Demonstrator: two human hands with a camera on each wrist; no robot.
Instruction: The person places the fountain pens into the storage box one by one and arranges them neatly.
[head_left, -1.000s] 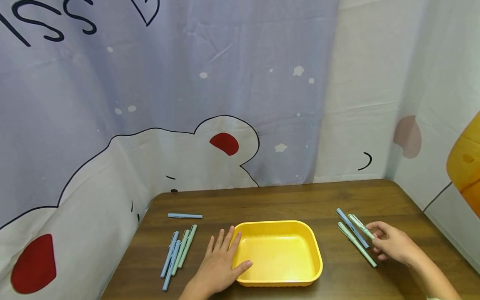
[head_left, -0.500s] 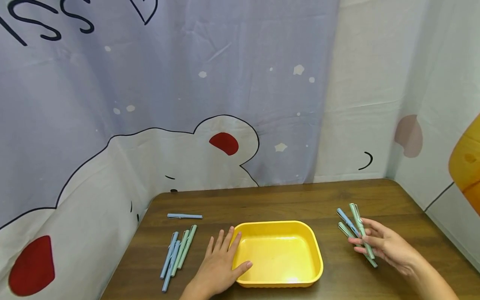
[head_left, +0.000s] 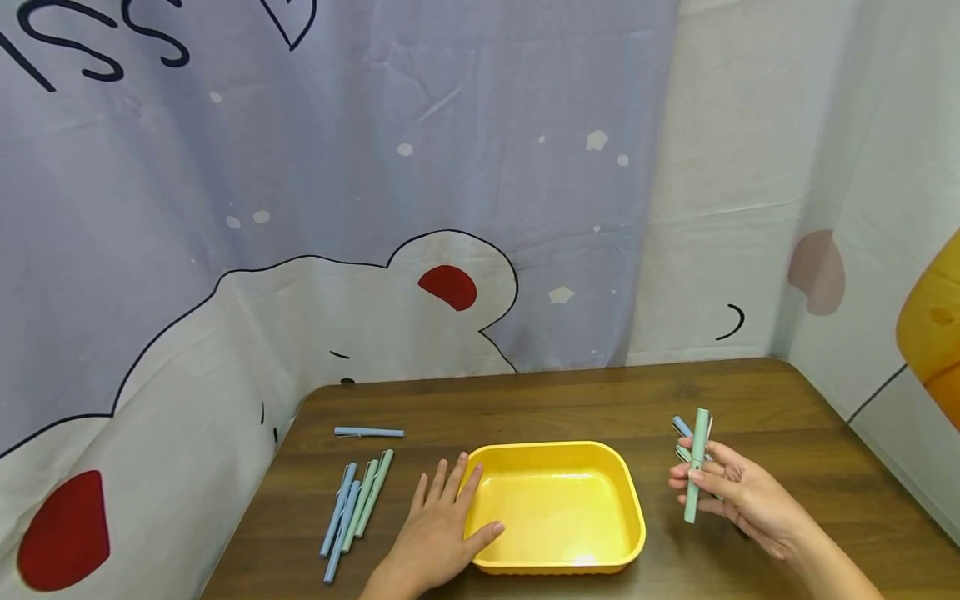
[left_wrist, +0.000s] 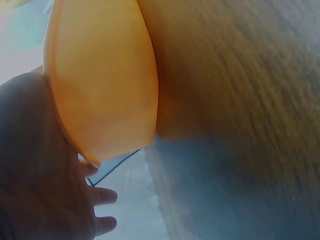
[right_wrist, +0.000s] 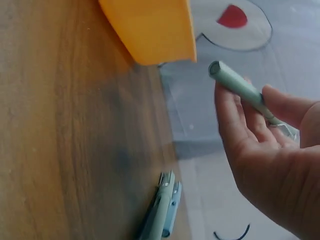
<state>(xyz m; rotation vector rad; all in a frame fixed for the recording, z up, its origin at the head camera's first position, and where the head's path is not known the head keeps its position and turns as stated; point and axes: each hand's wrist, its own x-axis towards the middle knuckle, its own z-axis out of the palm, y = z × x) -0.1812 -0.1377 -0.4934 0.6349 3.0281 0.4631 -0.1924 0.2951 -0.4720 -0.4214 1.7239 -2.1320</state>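
My right hand (head_left: 750, 502) pinches a light green capped pen (head_left: 699, 458) between thumb and fingers, above the table's right side. In the right wrist view the same green pen (right_wrist: 240, 87) tilts across the fingertips. Behind that hand lie a blue pen (head_left: 681, 425) and another green pen (head_left: 682, 454), both partly hidden. My left hand (head_left: 438, 533) rests with spread, straight fingers on the left rim of a yellow tray (head_left: 555, 447). The left wrist view shows the tray's outer wall (left_wrist: 105, 75) against that hand (left_wrist: 45, 165).
Left of the tray, two blue pens (head_left: 339, 510) and two green pens (head_left: 375, 492) lie side by side. A single blue pen (head_left: 369, 432) lies crosswise behind them. A printed curtain (head_left: 480, 192) hangs at the back of the wooden table (head_left: 525, 400).
My right hand has lifted the green pen off the table, moved left with it and turned it more upright. The left hand and the tray have stayed in place.
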